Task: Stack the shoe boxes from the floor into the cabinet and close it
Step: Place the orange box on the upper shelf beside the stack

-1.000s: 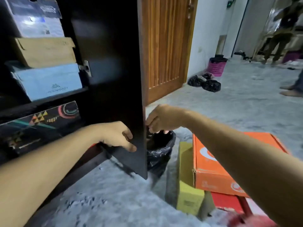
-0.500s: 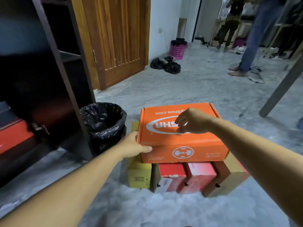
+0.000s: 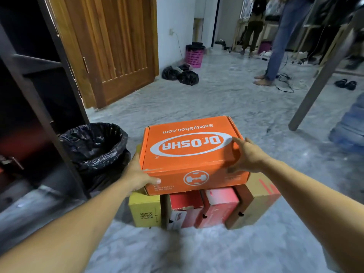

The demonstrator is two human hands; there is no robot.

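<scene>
An orange shoe box point(image 3: 189, 154) lies on top of a row of boxes on the floor: a yellow box point(image 3: 144, 210), two red boxes point(image 3: 204, 205) and a brown box point(image 3: 256, 196). My left hand point(image 3: 137, 174) presses against the orange box's left side, thumb on its front face. My right hand point(image 3: 246, 156) rests on the box's right top corner with fingers spread. The dark cabinet point(image 3: 29, 107) stands open at the left, its door edge point(image 3: 49, 115) toward me.
A bin lined with a black bag point(image 3: 94, 146) stands between the cabinet and the boxes. A wooden door point(image 3: 110, 46), black bags point(image 3: 180, 73) and a pink basket point(image 3: 194, 56) lie behind. People stand at the far right, beside a table leg point(image 3: 319, 79) and a cable.
My hands left the cabinet door and went to the orange box. My right hand slid from the lid's middle to its right corner; my left hand settled on its left side.
</scene>
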